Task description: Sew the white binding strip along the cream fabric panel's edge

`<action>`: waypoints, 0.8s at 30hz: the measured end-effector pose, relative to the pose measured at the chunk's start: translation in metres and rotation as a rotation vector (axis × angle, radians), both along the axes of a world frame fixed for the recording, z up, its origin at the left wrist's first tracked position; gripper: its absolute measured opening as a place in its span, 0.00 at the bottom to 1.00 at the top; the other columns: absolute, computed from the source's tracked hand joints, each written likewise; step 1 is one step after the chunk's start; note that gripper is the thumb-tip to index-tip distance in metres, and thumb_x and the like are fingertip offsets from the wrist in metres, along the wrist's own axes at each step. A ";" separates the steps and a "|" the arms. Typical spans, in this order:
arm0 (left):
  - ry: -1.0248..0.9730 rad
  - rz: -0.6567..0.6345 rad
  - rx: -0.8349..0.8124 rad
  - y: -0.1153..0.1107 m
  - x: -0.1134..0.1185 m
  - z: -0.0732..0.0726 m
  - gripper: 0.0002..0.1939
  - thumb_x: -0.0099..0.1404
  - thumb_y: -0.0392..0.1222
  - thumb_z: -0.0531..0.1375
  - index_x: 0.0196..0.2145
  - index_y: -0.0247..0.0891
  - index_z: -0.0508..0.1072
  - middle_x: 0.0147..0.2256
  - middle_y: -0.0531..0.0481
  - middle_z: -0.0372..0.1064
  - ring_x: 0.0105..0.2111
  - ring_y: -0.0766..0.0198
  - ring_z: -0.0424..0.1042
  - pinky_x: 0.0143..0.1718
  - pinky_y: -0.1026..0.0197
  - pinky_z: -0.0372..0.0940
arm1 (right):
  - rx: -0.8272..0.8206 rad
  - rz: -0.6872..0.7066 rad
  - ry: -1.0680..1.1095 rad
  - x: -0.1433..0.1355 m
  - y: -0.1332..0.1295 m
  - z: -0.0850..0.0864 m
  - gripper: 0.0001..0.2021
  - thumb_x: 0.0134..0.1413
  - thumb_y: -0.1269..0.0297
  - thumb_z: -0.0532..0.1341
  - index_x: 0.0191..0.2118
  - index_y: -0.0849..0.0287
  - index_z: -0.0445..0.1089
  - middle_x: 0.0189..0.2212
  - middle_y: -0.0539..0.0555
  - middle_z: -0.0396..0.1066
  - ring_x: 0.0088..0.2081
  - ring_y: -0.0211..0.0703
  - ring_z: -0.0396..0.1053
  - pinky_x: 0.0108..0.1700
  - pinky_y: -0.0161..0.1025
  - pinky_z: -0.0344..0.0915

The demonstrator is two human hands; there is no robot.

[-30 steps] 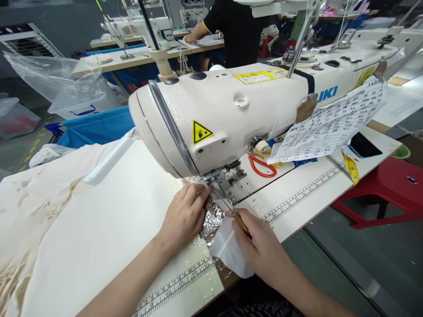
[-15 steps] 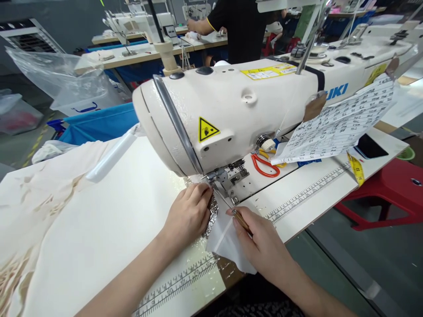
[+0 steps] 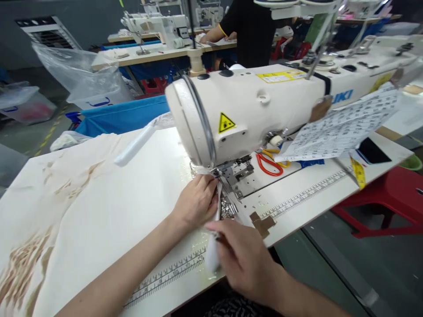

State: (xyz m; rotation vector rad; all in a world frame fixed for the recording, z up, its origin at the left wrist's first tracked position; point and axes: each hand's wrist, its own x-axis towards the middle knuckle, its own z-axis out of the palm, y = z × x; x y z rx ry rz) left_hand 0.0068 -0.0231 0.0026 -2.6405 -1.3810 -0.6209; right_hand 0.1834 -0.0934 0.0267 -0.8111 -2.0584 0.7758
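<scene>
Pretty busy sewing room here: cream tabletop (image 3: 99, 211) with ruler strips printed along its near edge, more machines and another person at the back. The sewing machine (image 3: 251, 110) sits over the middle. Left hand (image 3: 198, 202) has its fingers curled together, pinching a white fabric strip (image 3: 213, 253) right at the presser foot (image 3: 231, 174). Right hand (image 3: 244, 259) is blurry near the front edge, loosely curled on the same strip; can't tell how tight. Crinkly foil (image 3: 228, 209) lies between them. Red scissors (image 3: 269, 164) and a printed sheet (image 3: 343, 130) sit behind the machine's arm, toward the right edge.
</scene>
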 end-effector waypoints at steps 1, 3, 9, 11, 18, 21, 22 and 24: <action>0.013 -0.014 -0.004 0.001 -0.001 0.002 0.15 0.69 0.37 0.50 0.49 0.30 0.69 0.43 0.37 0.67 0.43 0.51 0.67 0.44 0.48 0.72 | 0.031 0.004 0.023 -0.006 -0.005 0.000 0.13 0.61 0.73 0.50 0.49 0.62 0.66 0.35 0.56 0.76 0.34 0.43 0.73 0.36 0.37 0.70; 0.030 -0.049 -0.006 0.001 -0.003 0.004 0.16 0.71 0.37 0.48 0.51 0.31 0.67 0.44 0.37 0.67 0.43 0.51 0.67 0.44 0.48 0.72 | 0.093 -0.003 0.052 -0.016 -0.014 -0.001 0.13 0.59 0.72 0.50 0.47 0.63 0.67 0.32 0.56 0.75 0.32 0.43 0.73 0.33 0.36 0.70; 0.023 -0.127 0.009 0.003 -0.014 0.000 0.18 0.73 0.41 0.48 0.56 0.34 0.62 0.47 0.38 0.66 0.47 0.50 0.67 0.45 0.49 0.70 | 0.028 -0.026 0.043 -0.033 -0.023 -0.003 0.17 0.61 0.70 0.47 0.51 0.64 0.66 0.35 0.57 0.76 0.37 0.44 0.74 0.40 0.37 0.73; 0.018 -0.084 0.018 0.004 -0.011 -0.002 0.17 0.72 0.43 0.50 0.54 0.35 0.64 0.46 0.39 0.67 0.46 0.50 0.68 0.46 0.49 0.70 | 0.029 -0.018 0.092 -0.032 -0.021 -0.001 0.18 0.61 0.71 0.47 0.52 0.66 0.66 0.38 0.58 0.76 0.40 0.43 0.74 0.45 0.36 0.72; 0.036 0.190 0.041 0.006 0.006 -0.003 0.15 0.74 0.45 0.49 0.38 0.38 0.73 0.39 0.44 0.73 0.39 0.56 0.71 0.30 0.59 0.68 | 0.068 -0.012 0.169 -0.003 -0.023 0.002 0.15 0.60 0.72 0.49 0.48 0.64 0.67 0.34 0.57 0.75 0.33 0.43 0.72 0.36 0.37 0.71; -0.124 0.202 0.015 0.009 0.002 -0.005 0.15 0.73 0.46 0.50 0.35 0.39 0.73 0.38 0.47 0.74 0.39 0.59 0.72 0.32 0.60 0.68 | -0.047 -0.069 -0.019 0.018 -0.020 -0.004 0.14 0.63 0.72 0.47 0.49 0.62 0.66 0.34 0.57 0.76 0.33 0.45 0.73 0.34 0.40 0.69; -0.191 0.184 -0.006 0.010 -0.001 -0.006 0.15 0.73 0.46 0.51 0.34 0.40 0.73 0.37 0.47 0.74 0.38 0.60 0.73 0.34 0.60 0.69 | -0.081 -0.126 -0.099 0.024 -0.017 -0.006 0.13 0.65 0.71 0.47 0.49 0.62 0.66 0.33 0.57 0.76 0.32 0.46 0.74 0.33 0.40 0.68; -0.303 0.152 -0.071 0.013 -0.005 -0.007 0.14 0.71 0.46 0.53 0.33 0.40 0.74 0.36 0.48 0.74 0.38 0.61 0.73 0.38 0.59 0.69 | -0.108 -0.256 -0.231 0.033 -0.007 -0.009 0.12 0.67 0.68 0.48 0.50 0.62 0.64 0.33 0.57 0.77 0.30 0.47 0.74 0.30 0.40 0.65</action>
